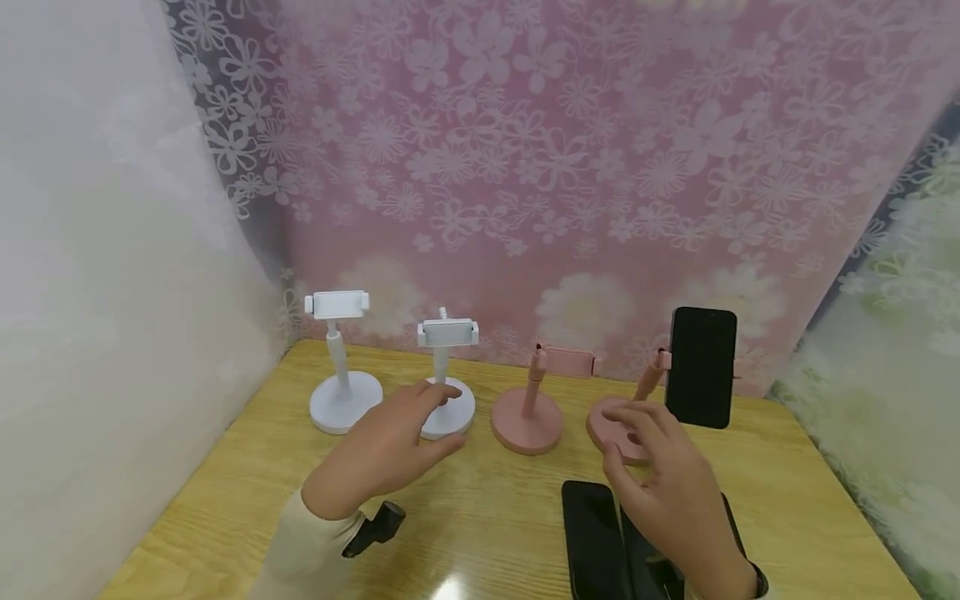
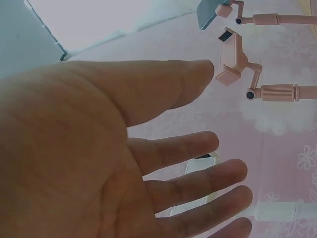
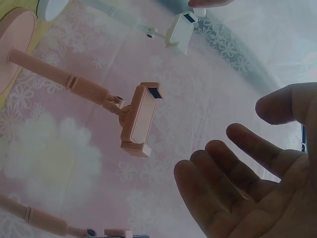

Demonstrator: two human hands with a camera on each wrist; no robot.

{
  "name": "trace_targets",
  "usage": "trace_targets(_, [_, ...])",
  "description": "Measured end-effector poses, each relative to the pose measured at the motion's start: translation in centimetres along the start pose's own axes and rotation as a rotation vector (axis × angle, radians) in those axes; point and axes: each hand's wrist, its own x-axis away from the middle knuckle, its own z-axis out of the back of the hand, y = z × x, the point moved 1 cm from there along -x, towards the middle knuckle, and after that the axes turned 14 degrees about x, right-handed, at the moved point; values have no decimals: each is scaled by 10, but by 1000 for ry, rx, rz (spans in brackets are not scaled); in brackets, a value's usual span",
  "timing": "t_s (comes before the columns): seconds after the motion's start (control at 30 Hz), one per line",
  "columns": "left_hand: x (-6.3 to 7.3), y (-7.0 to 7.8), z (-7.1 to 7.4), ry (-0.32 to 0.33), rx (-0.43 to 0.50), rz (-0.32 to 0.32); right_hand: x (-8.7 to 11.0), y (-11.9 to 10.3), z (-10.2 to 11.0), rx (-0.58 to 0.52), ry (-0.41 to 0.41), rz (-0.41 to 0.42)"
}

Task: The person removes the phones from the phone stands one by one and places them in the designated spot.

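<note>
My left hand [image 1: 386, 446] hovers with spread fingers in front of the second white phone stand [image 1: 448, 333]; the left wrist view shows its palm with nothing in it. My right hand [image 1: 667, 487] is raised over several dark phones [image 1: 595, 533] lying on the table, its fingers loosely bent and holding nothing. Behind it stands a pink phone stand [image 1: 649, 379] whose clamp grips an upright black phone [image 1: 702, 367]. Left of that, another pink stand [image 1: 527, 417] has an unfilled clamp [image 3: 141, 119]. At far left is a white stand [image 1: 339, 358] with an unfilled clamp.
The wooden table [image 1: 450, 517] carries the row of stands along its back. A pink flowered curtain [image 1: 525, 167] hangs close behind them. Pale cloth [image 1: 112, 292] closes off the left side, and flowered cloth [image 1: 892, 417] the right.
</note>
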Motion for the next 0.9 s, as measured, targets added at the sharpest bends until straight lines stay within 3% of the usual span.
trace_targets(0.53, [-1, -2, 6, -79, -2, -1, -7, 2, -6, 22, -22, 45])
trace_targets(0.9, [2, -4, 7, -135, -3, 32, -6, 4, -9, 14, -58, -14])
